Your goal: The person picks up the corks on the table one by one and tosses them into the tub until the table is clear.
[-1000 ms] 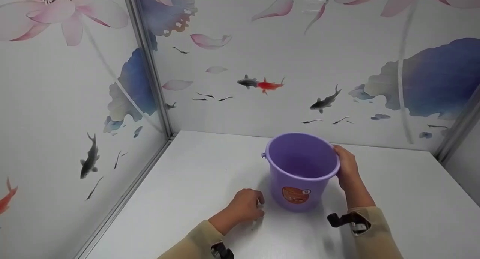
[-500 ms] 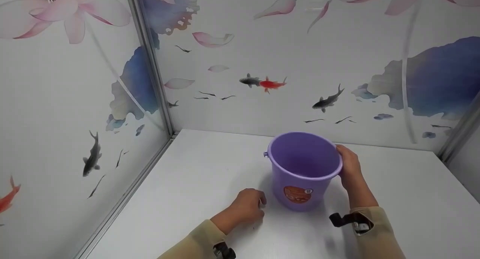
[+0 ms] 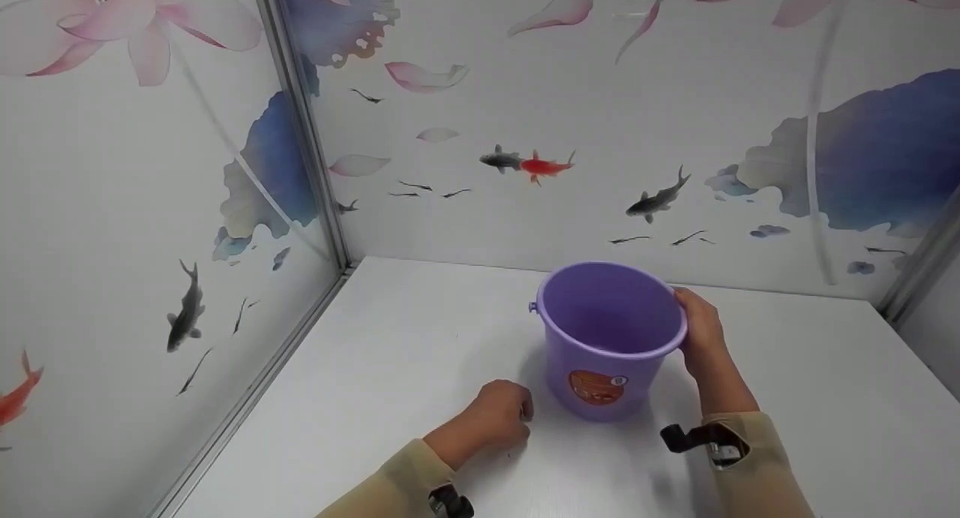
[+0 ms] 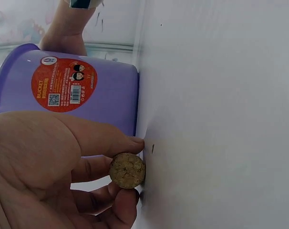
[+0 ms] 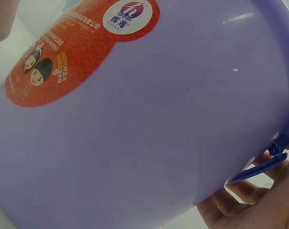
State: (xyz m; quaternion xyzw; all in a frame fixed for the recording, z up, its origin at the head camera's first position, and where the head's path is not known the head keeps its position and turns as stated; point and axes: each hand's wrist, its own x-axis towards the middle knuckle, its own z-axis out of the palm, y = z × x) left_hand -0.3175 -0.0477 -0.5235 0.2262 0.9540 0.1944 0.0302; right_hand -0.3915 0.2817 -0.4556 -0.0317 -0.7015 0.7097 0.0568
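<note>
A purple bucket (image 3: pixel 600 383) with an orange-red label stands on the white table, its mouth facing up and tipped slightly toward me. At its right side my right hand (image 3: pixel 701 330) grips the rim; the right wrist view shows those fingers (image 5: pixel 230 202) against the wall beside the dark handle (image 5: pixel 259 171). Left of the bucket, my left hand (image 3: pixel 495 417) rests low at the tabletop. Between its thumb and fingers it pinches a small round brown cork-like piece (image 4: pixel 127 171), visible in the left wrist view but hidden in the head view.
White panels printed with fish and lotus flowers close off the table (image 3: pixel 390 330) at the back and left. A metal corner post (image 3: pixel 311 150) joins them. A small dark mark (image 4: pixel 153 149) lies on the tabletop near my left fingers.
The head view has shifted slightly. Both hands and the bucket keep nearly the same places; the left fingers look drawn a little closer together.
</note>
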